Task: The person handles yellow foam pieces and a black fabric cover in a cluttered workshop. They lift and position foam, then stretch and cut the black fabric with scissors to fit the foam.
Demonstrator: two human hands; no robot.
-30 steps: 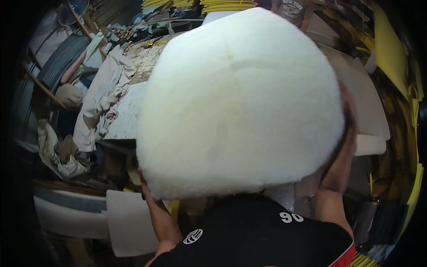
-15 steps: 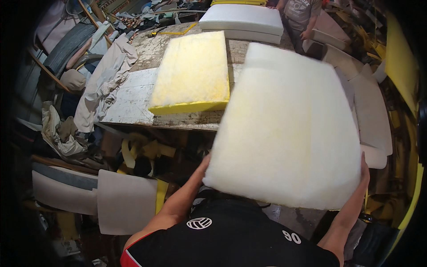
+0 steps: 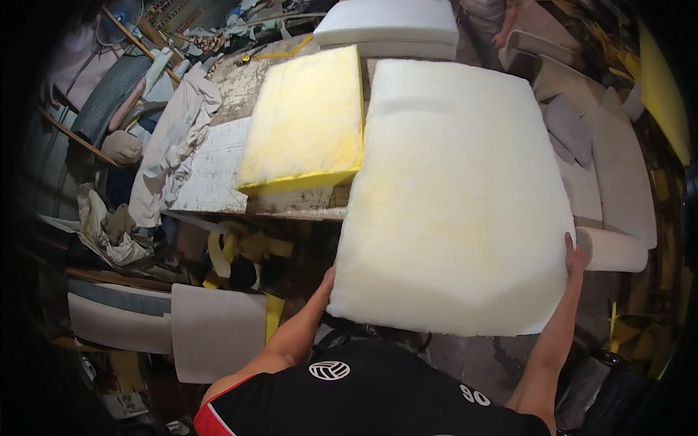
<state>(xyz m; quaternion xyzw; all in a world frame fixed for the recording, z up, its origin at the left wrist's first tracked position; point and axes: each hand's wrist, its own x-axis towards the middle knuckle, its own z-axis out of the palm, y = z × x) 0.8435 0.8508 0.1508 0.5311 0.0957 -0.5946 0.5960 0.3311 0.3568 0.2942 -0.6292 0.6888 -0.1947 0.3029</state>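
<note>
I hold a large pad of white fluffy batting (image 3: 454,189), with faint yellow showing through, by its two sides. My left hand (image 3: 325,282) grips the lower left edge, its fingers mostly hidden behind it. My right hand (image 3: 573,251) grips the right edge, thumb showing. The pad's far part is over the worn worktable (image 3: 294,201). Just left of it on the table lies a thinner-looking yellow foam block (image 3: 305,109) topped with white batting.
White slabs (image 3: 385,22) are stacked at the back beside another person (image 3: 483,22). Beige padded pieces (image 3: 611,167) lie right, crumpled cloth (image 3: 167,138) on the table's left. Grey panels (image 3: 211,334) and foam scraps (image 3: 225,254) are below left. Yellow sheets (image 3: 662,87) stand far right.
The pad, earlier lifted close to my face, has been lowered and moved forward with my hands, uncovering the yellow block and back slabs. Since half a second ago it shifted slightly left and straightened.
</note>
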